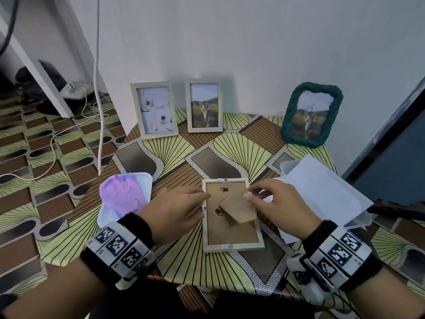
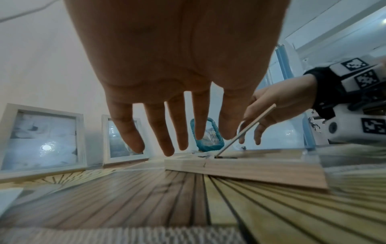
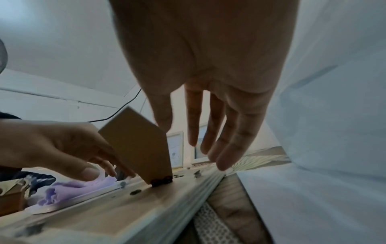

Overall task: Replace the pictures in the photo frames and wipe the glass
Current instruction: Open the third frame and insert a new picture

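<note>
A pale wooden photo frame [image 1: 232, 236] lies face down in the middle of the table, its brown backing up. The hinged cardboard stand [image 1: 239, 211] on the backing is tilted up off it. My left hand [image 1: 184, 203] reaches in from the left with straight fingers, their tips at the frame's left edge [image 2: 240, 166]. My right hand [image 1: 264, 199] hovers over the frame's upper right edge, fingers loosely extended. Its thumb [image 3: 163, 118] touches the stand's raised edge [image 3: 140, 148]. Neither hand holds anything.
Two pale frames [image 1: 153, 110] [image 1: 204, 106] and a green woven frame [image 1: 310, 116] lean against the back wall. A purple cloth [image 1: 122, 194] lies in a white tray [image 1: 145, 180] on the left. White sheets [image 1: 322, 189] rest on a clear container on the right. Cables [image 1: 99, 111] run over the floor on the left.
</note>
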Tool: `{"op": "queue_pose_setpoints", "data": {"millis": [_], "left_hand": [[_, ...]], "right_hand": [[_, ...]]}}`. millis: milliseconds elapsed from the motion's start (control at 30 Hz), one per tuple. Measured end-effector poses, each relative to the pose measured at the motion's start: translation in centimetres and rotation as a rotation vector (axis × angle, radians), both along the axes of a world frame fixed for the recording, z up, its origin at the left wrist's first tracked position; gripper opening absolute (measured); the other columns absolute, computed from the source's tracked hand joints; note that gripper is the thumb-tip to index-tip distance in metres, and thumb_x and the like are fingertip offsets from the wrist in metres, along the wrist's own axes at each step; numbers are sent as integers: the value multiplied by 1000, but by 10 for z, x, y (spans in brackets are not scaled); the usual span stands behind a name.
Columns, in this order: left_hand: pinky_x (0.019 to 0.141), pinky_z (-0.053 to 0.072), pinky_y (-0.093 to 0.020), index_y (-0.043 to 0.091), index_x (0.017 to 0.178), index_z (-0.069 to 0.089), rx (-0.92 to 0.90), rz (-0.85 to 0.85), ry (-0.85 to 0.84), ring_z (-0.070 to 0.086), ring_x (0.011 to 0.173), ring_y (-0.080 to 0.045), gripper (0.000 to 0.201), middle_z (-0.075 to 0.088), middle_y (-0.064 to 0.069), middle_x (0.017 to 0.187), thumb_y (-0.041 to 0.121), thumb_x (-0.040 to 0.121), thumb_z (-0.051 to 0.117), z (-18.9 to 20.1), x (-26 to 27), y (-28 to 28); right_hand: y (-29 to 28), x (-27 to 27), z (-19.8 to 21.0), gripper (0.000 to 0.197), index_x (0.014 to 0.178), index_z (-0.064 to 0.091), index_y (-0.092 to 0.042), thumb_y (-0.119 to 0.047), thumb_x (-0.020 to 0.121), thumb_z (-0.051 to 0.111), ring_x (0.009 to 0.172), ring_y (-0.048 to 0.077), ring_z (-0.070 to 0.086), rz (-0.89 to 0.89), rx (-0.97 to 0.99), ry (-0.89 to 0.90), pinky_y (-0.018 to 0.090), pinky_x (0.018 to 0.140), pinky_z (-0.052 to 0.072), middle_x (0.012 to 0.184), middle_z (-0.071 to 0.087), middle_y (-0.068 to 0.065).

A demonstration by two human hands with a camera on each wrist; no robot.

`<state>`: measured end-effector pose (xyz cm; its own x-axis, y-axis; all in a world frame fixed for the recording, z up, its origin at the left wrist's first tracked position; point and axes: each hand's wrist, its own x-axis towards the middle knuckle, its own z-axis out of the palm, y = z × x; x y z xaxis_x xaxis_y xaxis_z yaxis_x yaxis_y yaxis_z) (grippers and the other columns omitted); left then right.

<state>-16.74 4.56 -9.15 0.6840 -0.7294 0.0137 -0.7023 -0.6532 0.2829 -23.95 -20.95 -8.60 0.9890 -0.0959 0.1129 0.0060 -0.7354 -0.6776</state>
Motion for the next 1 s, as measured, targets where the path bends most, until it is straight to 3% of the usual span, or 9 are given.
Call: {"op": "queue_pose_setpoints", "data": {"millis": [133,267,333,433,567,700,867,1000], "left_hand": [[107,39,-45,32,147,37,98,-2,12,40,134,-6,62,43,17,148,49,91,55,-15,0,7],[97,45,-43,31,135,51,60,33,7,52,120,-11,53,56,13,130,56,89,50,-17,1,6],[91,47,-41,31,126,56,82,42,-10,55,110,-12,49,60,13,117,61,88,47,-15,-1,4],[90,48,-39,31,123,59,63,80,2,57,104,-12,47,63,12,112,61,89,48,-14,-5,3],[86,48,-37,30,117,64,25,137,-21,59,98,-13,37,67,11,102,53,92,50,-13,-11,0],[87,48,-35,30,121,63,8,149,39,57,100,-10,40,64,11,110,54,92,50,-15,-13,-1],[98,47,-40,30,130,58,-5,131,75,53,116,-9,44,57,12,129,53,92,52,-16,-9,0],[103,44,-33,29,140,51,-8,102,96,49,122,-7,52,53,10,136,50,92,54,-20,-6,-2]], "right_hand": [[3,0,-5,45,119,66,-23,-46,81,74,86,7,56,79,-131,100,24,81,47,97,56,-10],[6,-3,-9,54,125,61,-26,-52,79,72,106,13,50,114,-309,161,30,89,46,115,52,-5],[10,-6,-10,53,121,59,-25,-53,78,72,109,15,49,134,-370,197,31,89,47,119,47,-5],[13,-8,-9,54,114,57,-23,-57,75,73,100,15,52,70,-401,195,28,78,46,115,45,-4],[12,-8,-5,50,98,63,-23,-64,71,73,84,13,53,-14,-448,232,26,66,37,93,53,-5],[11,-6,-5,43,83,59,-19,-57,72,77,76,14,52,9,-394,235,24,58,31,80,54,-5],[9,-2,-4,40,83,51,-25,-53,74,78,78,11,47,56,-333,275,22,61,31,84,48,-8],[8,-1,-6,35,84,51,-26,-52,79,74,82,11,46,113,-363,287,21,60,30,86,44,-9]]}}
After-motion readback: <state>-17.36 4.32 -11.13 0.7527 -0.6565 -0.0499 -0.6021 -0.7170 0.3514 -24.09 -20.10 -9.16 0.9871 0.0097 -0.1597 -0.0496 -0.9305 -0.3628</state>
